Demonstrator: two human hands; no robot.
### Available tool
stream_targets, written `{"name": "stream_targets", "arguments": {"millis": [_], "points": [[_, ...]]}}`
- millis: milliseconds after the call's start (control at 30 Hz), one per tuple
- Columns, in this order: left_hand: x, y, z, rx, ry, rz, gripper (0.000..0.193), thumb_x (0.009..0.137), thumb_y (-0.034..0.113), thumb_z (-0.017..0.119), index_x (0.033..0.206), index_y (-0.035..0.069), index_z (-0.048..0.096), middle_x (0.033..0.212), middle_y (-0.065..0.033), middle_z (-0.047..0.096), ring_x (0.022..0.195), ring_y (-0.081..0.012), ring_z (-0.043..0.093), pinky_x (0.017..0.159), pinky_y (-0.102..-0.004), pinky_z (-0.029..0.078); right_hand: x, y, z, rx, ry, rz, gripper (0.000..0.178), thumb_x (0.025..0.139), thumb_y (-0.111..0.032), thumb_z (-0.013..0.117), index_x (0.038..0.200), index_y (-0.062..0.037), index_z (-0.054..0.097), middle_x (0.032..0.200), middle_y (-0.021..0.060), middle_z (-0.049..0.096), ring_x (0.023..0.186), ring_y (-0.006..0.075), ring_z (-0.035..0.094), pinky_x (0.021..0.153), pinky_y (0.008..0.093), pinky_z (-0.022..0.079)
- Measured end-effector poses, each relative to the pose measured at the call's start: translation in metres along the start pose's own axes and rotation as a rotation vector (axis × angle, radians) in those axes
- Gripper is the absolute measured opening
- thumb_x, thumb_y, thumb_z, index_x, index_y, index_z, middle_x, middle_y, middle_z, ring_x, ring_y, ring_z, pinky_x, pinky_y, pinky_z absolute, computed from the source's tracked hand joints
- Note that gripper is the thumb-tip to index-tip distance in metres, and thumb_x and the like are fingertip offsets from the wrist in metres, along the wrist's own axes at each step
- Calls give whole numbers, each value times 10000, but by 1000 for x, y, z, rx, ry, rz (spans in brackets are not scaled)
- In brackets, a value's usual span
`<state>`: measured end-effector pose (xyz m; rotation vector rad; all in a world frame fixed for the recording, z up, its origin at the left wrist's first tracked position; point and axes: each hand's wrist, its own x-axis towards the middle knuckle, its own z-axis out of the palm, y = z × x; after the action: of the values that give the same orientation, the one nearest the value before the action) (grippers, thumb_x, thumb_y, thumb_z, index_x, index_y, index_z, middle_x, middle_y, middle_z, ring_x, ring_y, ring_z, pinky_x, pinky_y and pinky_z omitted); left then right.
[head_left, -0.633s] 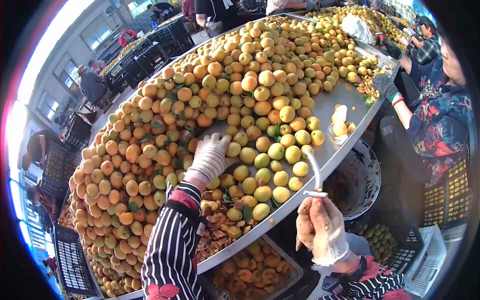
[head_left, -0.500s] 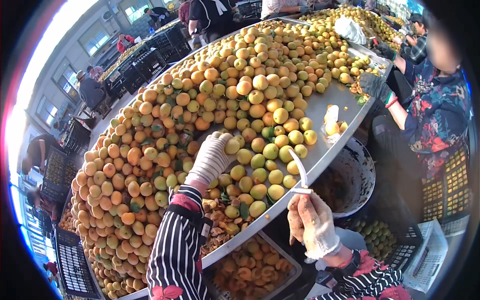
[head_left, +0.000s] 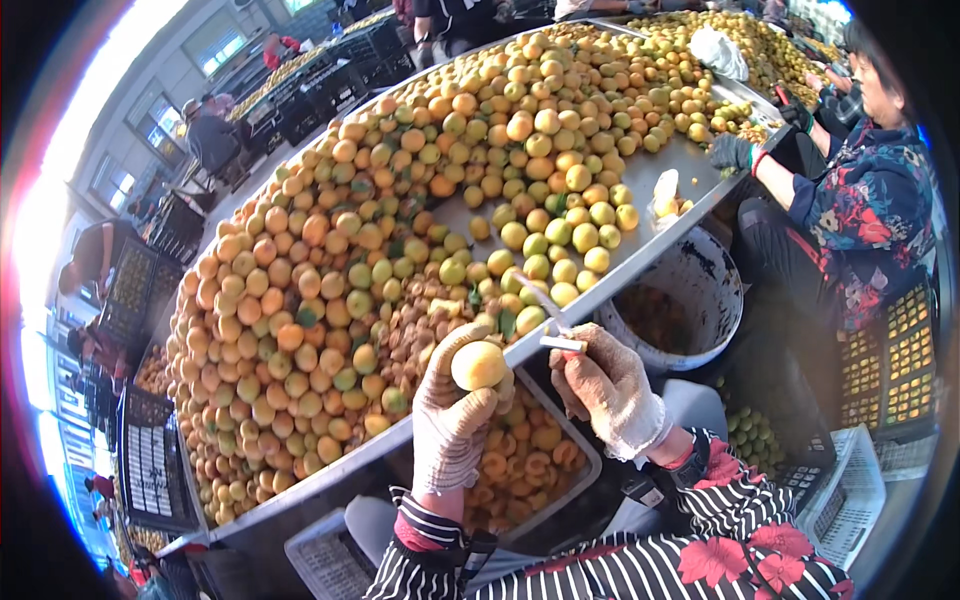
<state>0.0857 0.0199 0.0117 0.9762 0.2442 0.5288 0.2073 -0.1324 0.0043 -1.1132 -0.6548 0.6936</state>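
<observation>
My left hand [head_left: 447, 425], in a striped work glove, is closed around a yellow-orange apricot [head_left: 478, 366] just off the table's near edge. To its right, my gloved right hand [head_left: 612, 390] grips a small curved knife [head_left: 543, 298], its pale blade pointing up and left, away from the apricot. Below both hands sits a crate [head_left: 592, 468] of apricot halves. On the metal table [head_left: 655, 195] a large heap of apricots [head_left: 300, 270] spreads out, greener ones nearest the knife. Brown apricot pits [head_left: 420, 318] lie in a patch behind my left hand.
A white bucket [head_left: 735, 325] with dark residue stands right of my right hand. At the right sits a co-worker [head_left: 875, 200] in a floral top and dark gloves. White crates [head_left: 850, 490] and black crates [head_left: 150, 455] stand around the table. A white bag [head_left: 718, 52] lies at the far end.
My left hand has drawn back from the heap to the table's near edge with an apricot. My right hand and the knife have shifted slightly left and up. The view has tilted.
</observation>
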Motion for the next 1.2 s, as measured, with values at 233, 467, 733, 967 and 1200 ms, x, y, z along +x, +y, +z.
{"name": "stream_targets", "arguments": {"millis": [233, 467, 733, 967, 1200], "points": [[-62, -5, 0, -67, 143, -10, 537, 857, 223, 846, 1306, 30, 624, 1162, -58, 674, 1004, -131, 649, 829, -229, 528, -47, 5, 42, -139, -73, 6, 126, 1069, -100, 547, 1155, -14, 582, 869, 15, 581, 789, 68, 498, 732, 250, 467], [-92, 3, 3, 221, 55, -128, 468, 919, 200, 751, 1321, 30, 581, 1100, -42, 641, 961, -134, 639, 822, -249, 542, -65, 6, 45, -8, -78, 32, 254, 1093, -183, 539, 1293, -32, 583, 911, -53, 527, 744, 12, 459, 682, 182, 417], [-105, -32, -8, -193, 317, -83, 467, 1025, 406, 642, 1270, 10, 601, 1091, -103, 689, 960, -164, 662, 871, -309, 564, -89, 5, 59, -274, -33, -6, 130, 1072, -120, 558, 1131, -8, 590, 830, 13, 587, 779, 49, 515, 708, 240, 475], [-110, -31, 18, -253, 258, -36, 526, 1033, 429, 618, 1374, 37, 540, 1166, -81, 662, 1084, -170, 644, 979, -334, 540, -94, 16, 58, -462, -52, -94, 113, 1036, -105, 600, 1111, -23, 582, 795, 121, 640, 713, 266, 670, 661, 327, 520], [-112, -43, 8, -119, 215, 34, 490, 1049, 418, 600, 1357, 42, 536, 1183, -86, 659, 1057, -179, 648, 955, -331, 540, -96, 23, 62, -667, 19, -164, 110, 992, -99, 646, 1065, -48, 581, 798, 147, 679, 727, 384, 712, 599, 421, 553]]}}
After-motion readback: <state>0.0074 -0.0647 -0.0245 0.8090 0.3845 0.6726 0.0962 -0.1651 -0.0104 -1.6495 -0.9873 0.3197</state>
